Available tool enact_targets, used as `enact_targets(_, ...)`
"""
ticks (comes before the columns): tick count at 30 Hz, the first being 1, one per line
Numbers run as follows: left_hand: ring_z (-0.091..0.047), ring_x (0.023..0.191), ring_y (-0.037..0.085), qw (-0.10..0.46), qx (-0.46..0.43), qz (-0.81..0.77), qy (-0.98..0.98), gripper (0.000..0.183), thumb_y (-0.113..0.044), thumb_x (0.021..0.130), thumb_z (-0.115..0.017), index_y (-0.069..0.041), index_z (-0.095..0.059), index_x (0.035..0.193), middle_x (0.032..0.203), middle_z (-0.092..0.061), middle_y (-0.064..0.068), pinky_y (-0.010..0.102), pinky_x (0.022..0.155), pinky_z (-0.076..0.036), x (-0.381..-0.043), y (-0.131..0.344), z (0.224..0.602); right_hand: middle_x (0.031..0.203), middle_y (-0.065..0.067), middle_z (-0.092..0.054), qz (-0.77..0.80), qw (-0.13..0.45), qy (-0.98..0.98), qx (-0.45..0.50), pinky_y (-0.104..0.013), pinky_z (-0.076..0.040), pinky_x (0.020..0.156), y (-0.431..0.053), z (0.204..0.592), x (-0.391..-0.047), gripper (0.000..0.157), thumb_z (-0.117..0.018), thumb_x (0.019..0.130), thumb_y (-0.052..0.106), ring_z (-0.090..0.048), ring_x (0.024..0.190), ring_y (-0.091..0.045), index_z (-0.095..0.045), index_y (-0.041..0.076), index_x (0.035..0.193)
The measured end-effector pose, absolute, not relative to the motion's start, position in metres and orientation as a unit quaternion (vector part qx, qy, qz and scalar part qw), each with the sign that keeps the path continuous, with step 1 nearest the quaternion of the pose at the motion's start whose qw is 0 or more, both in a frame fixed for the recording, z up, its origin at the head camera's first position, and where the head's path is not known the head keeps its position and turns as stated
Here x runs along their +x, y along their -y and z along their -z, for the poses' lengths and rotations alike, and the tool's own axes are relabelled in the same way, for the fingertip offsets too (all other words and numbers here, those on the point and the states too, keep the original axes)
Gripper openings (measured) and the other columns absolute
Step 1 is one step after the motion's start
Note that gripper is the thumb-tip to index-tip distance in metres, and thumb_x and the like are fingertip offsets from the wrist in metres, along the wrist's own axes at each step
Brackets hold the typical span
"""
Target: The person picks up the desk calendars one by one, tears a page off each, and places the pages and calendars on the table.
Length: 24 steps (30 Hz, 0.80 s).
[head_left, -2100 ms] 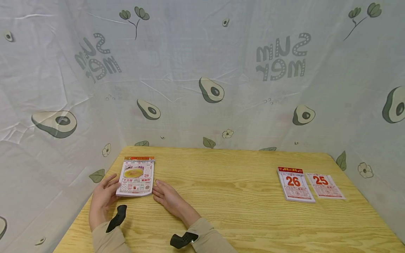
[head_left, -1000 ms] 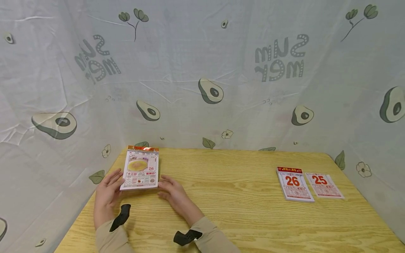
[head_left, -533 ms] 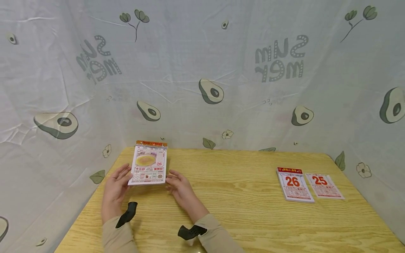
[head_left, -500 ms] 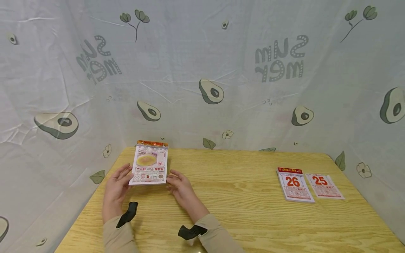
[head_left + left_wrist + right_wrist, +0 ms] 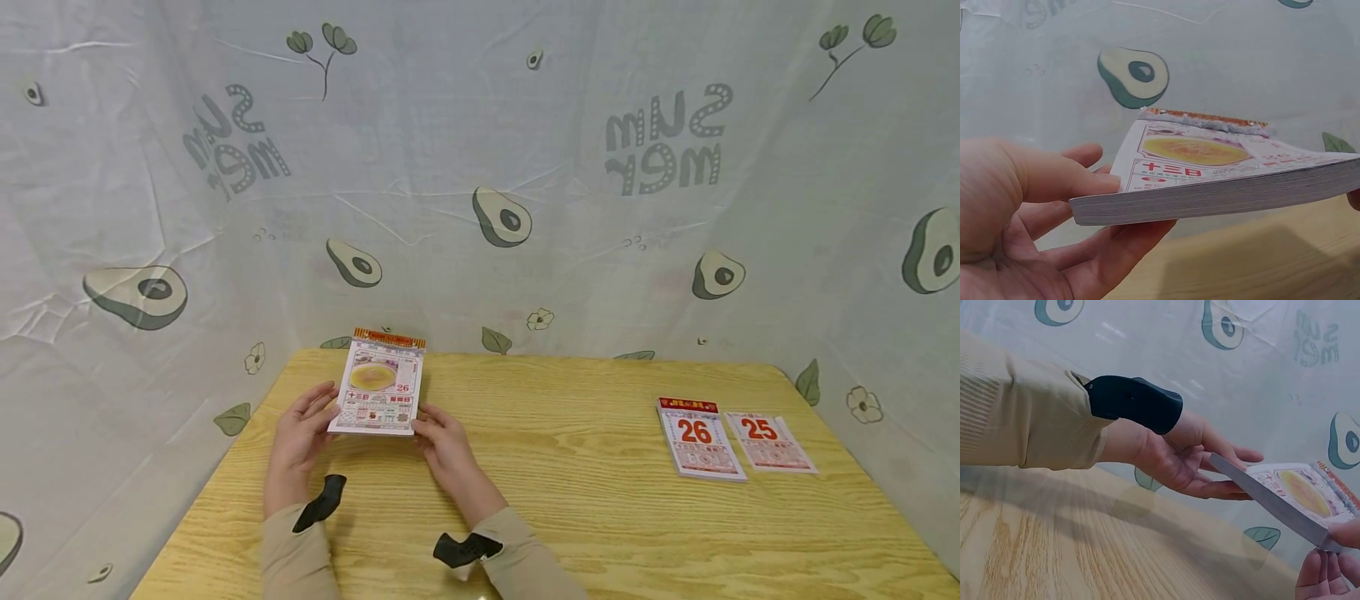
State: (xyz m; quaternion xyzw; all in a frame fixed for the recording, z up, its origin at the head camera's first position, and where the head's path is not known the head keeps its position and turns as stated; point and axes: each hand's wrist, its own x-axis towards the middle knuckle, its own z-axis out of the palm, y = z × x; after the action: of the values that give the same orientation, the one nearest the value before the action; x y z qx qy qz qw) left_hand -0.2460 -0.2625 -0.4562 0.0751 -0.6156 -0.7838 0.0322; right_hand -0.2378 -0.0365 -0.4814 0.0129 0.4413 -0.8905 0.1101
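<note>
A thick tear-off calendar (image 5: pixel 378 383) with a red and gold header, a yellow dish picture and a small 26 is held up over the left part of the table, its top edge tilted away. My left hand (image 5: pixel 300 433) grips its left side; in the left wrist view the thumb (image 5: pixel 1094 183) lies on the top sheet and the fingers reach underneath. At the opposite side, my right hand (image 5: pixel 450 446) pinches the edge, thumb above and fingers below in the right wrist view. The calendar's shadow falls on the wood beneath it.
On the right of the wooden table (image 5: pixel 540 467) lies another tear-off calendar (image 5: pixel 697 437) showing a large red 26, with a loose sheet (image 5: pixel 768 442) marked 25 beside it. A pale avocado-print curtain (image 5: pixel 420 150) encloses the back and sides.
Both hands have lifted the calendar from the table's left edge and carried it to the right. The other calendar and the loose sheet have stayed in place.
</note>
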Motion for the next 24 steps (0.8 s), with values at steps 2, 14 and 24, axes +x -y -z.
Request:
enact_targets(2, -0.070, 0.081, 0.006, 0.031, 0.071, 0.786, 0.613, 0.043, -0.001, 0.093, -0.061, -0.014, -0.052, 0.134, 0.104, -0.068, -0.018, 0.023, 0.066, -0.056, -0.247, 0.260, 0.456, 0.096, -0.002, -0.055, 0.890, 0.102, -0.444, 0.010, -0.019, -0.046, 0.072, 0.034, 0.479, -0.237, 0.052, -0.056, 0.090, -0.010, -0.053, 0.081, -0.008, -0.039, -0.014, 0.138)
enact_targets(14, -0.070, 0.082, 0.008, -0.007, 0.040, 0.795, 0.605, 0.054, 0.001, 0.094, -0.059, -0.009, -0.042, 0.144, 0.112, -0.063, -0.014, 0.025, 0.069, -0.056, -0.258, 0.235, 0.454, 0.094, 0.000, -0.058, 0.880, 0.064, -0.471, 0.007, -0.019, -0.043, 0.070, 0.006, 0.478, -0.239, 0.049, -0.057, 0.089, -0.009, -0.054, 0.080, -0.007, -0.043, -0.009, 0.136)
enact_targets(24, -0.069, 0.081, 0.009, -0.033, 0.009, 0.799, 0.600, 0.059, 0.007, 0.095, -0.053, -0.008, -0.036, 0.149, 0.119, -0.057, -0.007, 0.025, 0.068, -0.055, -0.264, 0.209, 0.456, 0.091, 0.000, -0.060, 0.868, 0.041, -0.495, 0.019, -0.020, -0.046, 0.069, -0.020, 0.481, -0.240, 0.048, -0.056, 0.086, -0.013, -0.056, 0.082, -0.009, -0.047, -0.006, 0.133)
